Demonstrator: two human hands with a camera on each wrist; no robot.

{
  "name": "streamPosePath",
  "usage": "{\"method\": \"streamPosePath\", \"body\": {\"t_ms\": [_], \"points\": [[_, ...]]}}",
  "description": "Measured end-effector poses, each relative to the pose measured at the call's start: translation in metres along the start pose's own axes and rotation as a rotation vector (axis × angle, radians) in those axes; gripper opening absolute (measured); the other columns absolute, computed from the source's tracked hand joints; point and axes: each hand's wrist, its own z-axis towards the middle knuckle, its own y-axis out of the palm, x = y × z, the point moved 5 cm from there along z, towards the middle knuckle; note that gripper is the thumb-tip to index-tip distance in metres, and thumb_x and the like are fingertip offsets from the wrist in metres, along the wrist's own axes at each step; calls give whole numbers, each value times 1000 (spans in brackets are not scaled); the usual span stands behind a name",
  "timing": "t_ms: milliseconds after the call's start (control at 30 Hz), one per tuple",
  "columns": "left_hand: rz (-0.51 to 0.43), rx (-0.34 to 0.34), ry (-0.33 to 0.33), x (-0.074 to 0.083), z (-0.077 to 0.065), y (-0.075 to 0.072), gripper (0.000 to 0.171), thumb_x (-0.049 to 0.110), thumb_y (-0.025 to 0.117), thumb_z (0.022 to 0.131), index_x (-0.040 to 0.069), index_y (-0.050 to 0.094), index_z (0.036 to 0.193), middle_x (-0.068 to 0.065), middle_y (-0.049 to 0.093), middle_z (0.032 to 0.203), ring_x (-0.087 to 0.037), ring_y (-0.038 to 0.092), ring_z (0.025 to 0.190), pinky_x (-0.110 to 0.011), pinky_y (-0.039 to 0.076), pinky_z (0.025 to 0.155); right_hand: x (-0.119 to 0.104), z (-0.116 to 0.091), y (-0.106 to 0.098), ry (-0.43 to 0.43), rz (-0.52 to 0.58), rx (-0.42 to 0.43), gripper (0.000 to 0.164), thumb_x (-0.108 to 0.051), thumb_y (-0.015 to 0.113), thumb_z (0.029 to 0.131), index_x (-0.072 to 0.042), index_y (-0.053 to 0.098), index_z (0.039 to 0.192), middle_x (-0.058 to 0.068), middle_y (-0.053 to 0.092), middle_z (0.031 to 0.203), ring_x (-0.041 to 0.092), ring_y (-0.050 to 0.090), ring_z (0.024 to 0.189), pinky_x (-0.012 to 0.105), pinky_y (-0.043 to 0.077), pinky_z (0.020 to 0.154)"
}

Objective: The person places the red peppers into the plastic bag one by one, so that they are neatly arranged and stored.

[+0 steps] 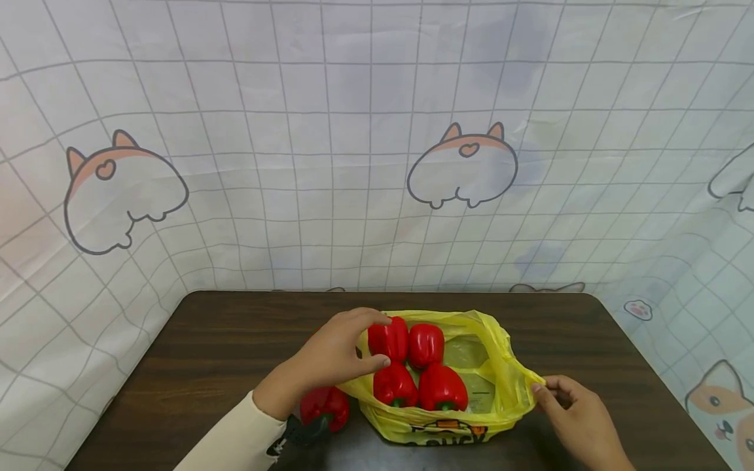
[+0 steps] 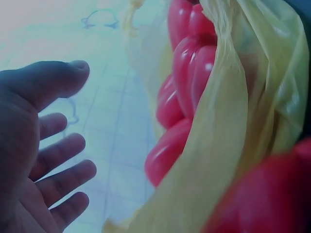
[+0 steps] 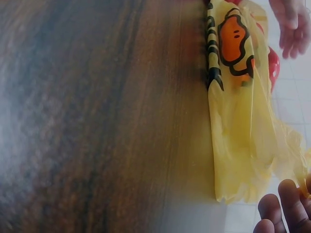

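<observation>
4 red bell peppers are contained in a yellow plastic bag, gathered in its left and middle parts, with the bag's mouth spread wide. The bag is set on a dark wood-grain table, and its near side is printed with black lettering and an orange cartoon figure outlined in black. The bag's right edge is pinched by the right hand, thumb against curled fingers, and is pulled outward to a point. Over the bag's left rim, the left hand is held with its fingers extended and its thumb spread well away from them; nothing is gripped, and in the left wrist view the hand is seen apart from the peppers. 1 more pepper is placed on the table just left of the bag, partly hidden by the left wrist. The left forearm is covered by a cream sleeve. Behind, a pale grid-patterned cloth is decorated with cartoon dogs.
</observation>
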Motion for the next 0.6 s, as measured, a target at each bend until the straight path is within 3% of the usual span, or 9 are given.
{"method": "streamPosePath", "body": {"t_ms": [300,600], "points": [[-52,79,-43,-21,-35,-22,57,34,85,86,25,61,136,10,58,138,-16,54,128,-47,48,104,0,-1,0,-4,-4,1,51,-49,59,103,-1,67,119,0,73,93,21,68,87,45,57,75],[-45,127,-34,-41,-70,-26,58,26,88,83,16,62,134,8,58,137,-17,56,127,-48,50,103,0,0,0,-17,-9,4,52,-51,59,102,-2,67,118,0,74,92,19,67,86,47,56,76]]}}
